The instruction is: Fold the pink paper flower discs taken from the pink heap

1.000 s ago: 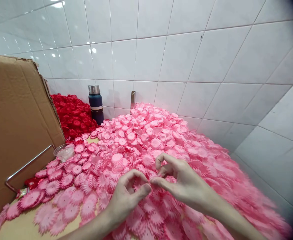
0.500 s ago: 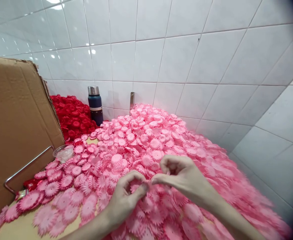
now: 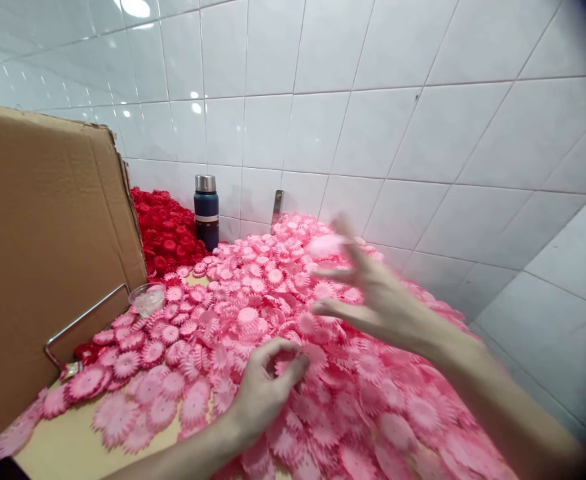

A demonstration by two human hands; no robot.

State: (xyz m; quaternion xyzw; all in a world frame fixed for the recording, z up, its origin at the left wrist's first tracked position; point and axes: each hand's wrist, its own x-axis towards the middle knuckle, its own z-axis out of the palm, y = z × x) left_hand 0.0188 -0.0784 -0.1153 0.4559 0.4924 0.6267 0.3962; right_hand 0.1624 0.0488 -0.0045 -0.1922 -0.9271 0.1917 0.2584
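Below the middle of the view, my left hand (image 3: 267, 383) is closed, thumb and forefinger pinched at the edge of a pink flower-shaped disc (image 3: 315, 361) with a notched rim. My right hand (image 3: 373, 287) is raised above the heap, its fingers spread and smeared by motion. Close to its fingertips, a blurred pale pink disc (image 3: 325, 245) appears in the air, apart from the thumb. Under both hands lies a large heap of pink notched discs (image 3: 273, 277), several of them stacked or overlapping.
A cardboard box (image 3: 47, 247) stands at left, with a bent metal rod (image 3: 85, 313) and a clear plastic cup (image 3: 147, 300) beside it. Behind are a red heap of discs (image 3: 165, 230), a dark blue bottle (image 3: 207, 217) and a white tiled wall (image 3: 317, 127).
My right hand has parted from my left, moved up and opened, and a pale pink disc now shows near its fingers. My left hand stays pinched. The view has shifted slightly left.
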